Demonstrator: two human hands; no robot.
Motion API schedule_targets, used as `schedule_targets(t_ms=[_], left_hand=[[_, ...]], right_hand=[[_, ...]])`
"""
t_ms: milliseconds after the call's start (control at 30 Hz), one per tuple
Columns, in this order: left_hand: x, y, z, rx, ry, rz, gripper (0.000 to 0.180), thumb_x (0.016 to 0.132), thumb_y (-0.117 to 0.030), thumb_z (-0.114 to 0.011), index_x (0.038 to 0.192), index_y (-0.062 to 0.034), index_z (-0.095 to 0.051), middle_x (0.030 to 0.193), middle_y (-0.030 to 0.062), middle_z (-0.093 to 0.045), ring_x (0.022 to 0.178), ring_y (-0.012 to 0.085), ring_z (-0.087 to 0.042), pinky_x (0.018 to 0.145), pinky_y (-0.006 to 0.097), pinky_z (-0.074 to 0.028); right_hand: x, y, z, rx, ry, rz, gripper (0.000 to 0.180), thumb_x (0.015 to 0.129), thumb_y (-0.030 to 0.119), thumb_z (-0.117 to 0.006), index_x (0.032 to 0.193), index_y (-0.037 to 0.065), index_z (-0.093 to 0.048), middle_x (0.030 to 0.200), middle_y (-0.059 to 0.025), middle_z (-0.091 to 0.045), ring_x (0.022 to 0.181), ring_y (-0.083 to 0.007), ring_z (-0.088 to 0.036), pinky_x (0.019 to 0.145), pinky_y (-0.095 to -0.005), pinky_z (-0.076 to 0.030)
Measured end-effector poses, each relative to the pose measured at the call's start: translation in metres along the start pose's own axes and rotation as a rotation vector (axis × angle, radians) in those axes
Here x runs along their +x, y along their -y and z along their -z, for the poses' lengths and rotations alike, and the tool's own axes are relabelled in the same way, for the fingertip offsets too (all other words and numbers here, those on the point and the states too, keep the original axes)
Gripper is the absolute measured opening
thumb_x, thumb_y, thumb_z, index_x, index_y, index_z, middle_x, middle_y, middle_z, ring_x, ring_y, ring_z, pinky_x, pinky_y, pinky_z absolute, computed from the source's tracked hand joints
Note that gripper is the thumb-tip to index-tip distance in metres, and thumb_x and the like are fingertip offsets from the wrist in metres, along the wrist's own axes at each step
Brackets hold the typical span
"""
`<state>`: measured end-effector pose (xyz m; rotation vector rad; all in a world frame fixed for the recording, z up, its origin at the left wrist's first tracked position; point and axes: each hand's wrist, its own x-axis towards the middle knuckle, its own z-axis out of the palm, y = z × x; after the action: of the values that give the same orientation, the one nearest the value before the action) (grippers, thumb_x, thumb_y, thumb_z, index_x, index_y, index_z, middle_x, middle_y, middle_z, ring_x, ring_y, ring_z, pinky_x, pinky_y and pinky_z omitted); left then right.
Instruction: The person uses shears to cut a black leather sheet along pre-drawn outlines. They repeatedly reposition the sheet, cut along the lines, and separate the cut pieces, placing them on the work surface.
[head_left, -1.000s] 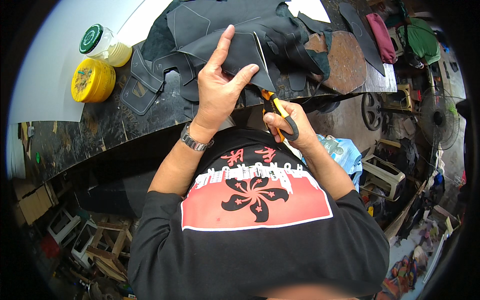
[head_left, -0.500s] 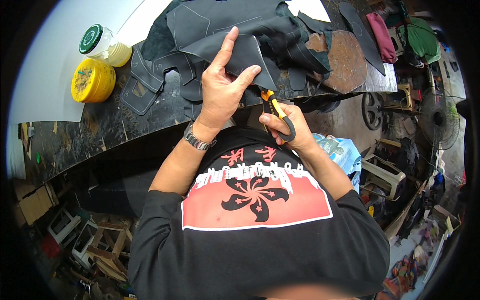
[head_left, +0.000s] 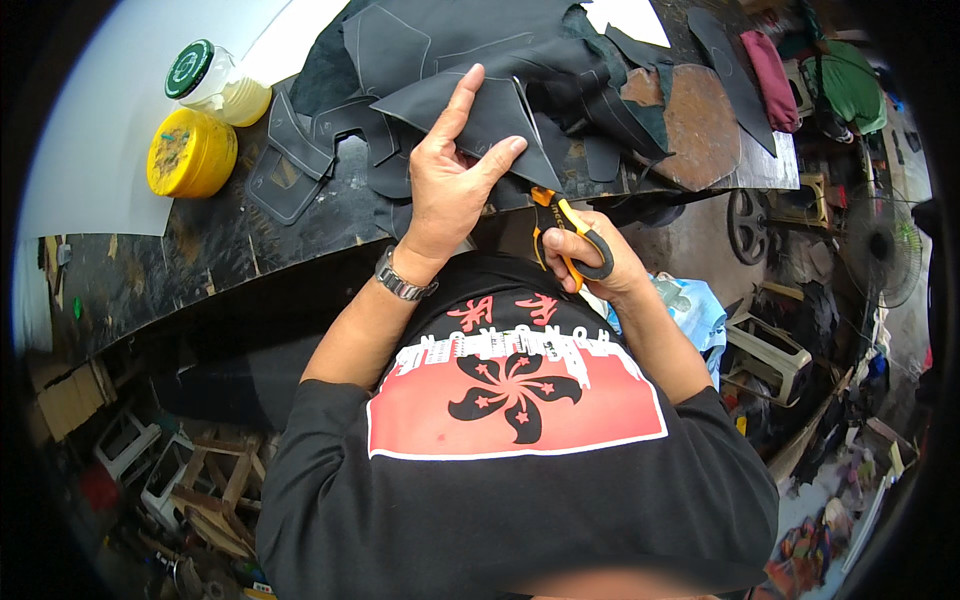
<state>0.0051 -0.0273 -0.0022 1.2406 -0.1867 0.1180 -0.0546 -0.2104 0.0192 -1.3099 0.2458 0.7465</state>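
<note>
My left hand (head_left: 450,195) holds a black leather sheet (head_left: 455,100) at the bench's front edge. Its thumb and forefinger lie spread on top; the other fingers are partly hidden by the leather. In my right hand (head_left: 600,255) is a pair of scissors (head_left: 573,222) with yellow-and-black handles, the fingers through and around the loops. The scissors meet the near right corner of the sheet, and their blades are hidden there. A pale slit (head_left: 527,112) runs along the sheet's right edge. More black leather (head_left: 385,45) with light outlines lies heaped behind.
Cut leather pieces (head_left: 285,190) lie left on the dark bench (head_left: 200,255), near a yellow tub (head_left: 192,155) and a green-lidded jar (head_left: 222,88). A brown round board (head_left: 700,125) sits right. A fan (head_left: 880,245) and plastic stool (head_left: 768,350) stand beyond.
The scissors' handles have spread wider apart in my right hand. The slit along the leather's right edge shows more plainly. My left hand keeps its place on the sheet; the whole view has shifted slightly.
</note>
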Motion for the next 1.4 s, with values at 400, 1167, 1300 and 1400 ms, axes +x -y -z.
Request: schedule_targets(t_ms=[400, 1167, 1300, 1400], left_hand=[[0.023, -0.012, 0.015, -0.125, -0.093, -0.057, 0.044, 0.079, -0.001, -0.077, 0.121, -0.0008, -0.064, 0.114, 0.0062, -0.066, 0.102, 0.0108, -0.061, 0.088, 0.023, -0.050], [-0.003, 0.005, 0.001, 0.032, -0.136, -0.091, 0.072, 0.080, 0.003, -0.074, 0.144, 0.0005, -0.040, 0.134, 0.0100, -0.055, 0.110, 0.0103, -0.056, 0.097, 0.025, -0.045], [-0.003, 0.006, -0.004, 0.100, -0.145, -0.136, 0.073, 0.080, 0.003, -0.075, 0.144, 0.0015, -0.039, 0.139, 0.0112, -0.050, 0.115, 0.0109, -0.053, 0.100, 0.025, -0.043], [-0.005, 0.006, -0.006, 0.010, -0.130, -0.058, 0.074, 0.080, 0.002, -0.075, 0.144, 0.0022, -0.039, 0.140, 0.0116, -0.050, 0.116, 0.0113, -0.052, 0.100, 0.025, -0.043]], right_hand=[[0.005, -0.018, 0.005, -0.327, -0.176, 0.250, 0.023, 0.078, 0.011, -0.081, 0.083, 0.002, -0.060, 0.063, 0.0034, -0.053, 0.048, -0.0026, -0.048, 0.043, -0.0169, -0.038], [-0.012, -0.028, -0.005, -0.147, -0.107, 0.051, 0.029, 0.080, 0.026, -0.077, 0.086, 0.003, -0.061, 0.061, -0.0009, -0.056, 0.048, -0.0063, -0.050, 0.046, -0.0187, -0.039], [-0.014, -0.031, -0.004, -0.117, -0.127, 0.053, 0.028, 0.080, 0.025, -0.079, 0.085, 0.003, -0.062, 0.060, 0.0004, -0.056, 0.047, -0.0051, -0.049, 0.045, -0.0181, -0.039], [-0.014, -0.031, -0.004, -0.122, -0.145, 0.041, 0.028, 0.080, 0.025, -0.079, 0.085, 0.004, -0.062, 0.060, 0.0005, -0.056, 0.047, -0.0050, -0.049, 0.045, -0.0183, -0.039]])
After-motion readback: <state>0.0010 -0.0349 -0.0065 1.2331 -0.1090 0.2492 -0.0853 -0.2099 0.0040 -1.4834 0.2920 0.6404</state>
